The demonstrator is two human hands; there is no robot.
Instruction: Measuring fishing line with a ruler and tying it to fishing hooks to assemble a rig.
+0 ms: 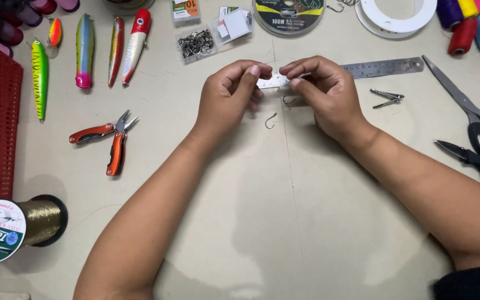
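The fishing hook (271,120) was seen dangling just below the two hands, apparently hung on a thin line that was too fine to be made out clearly, above the middle of the desk (240,222). The left hand (230,95) and the right hand (324,91) were held close together over a steel ruler (381,67), probably so the line could be kept taut. Thumb and forefinger of each hand were pressed together in a pinch. Both forearms were stretched forward, wrists bent slightly inward. Orange pliers (109,139) lay well apart.
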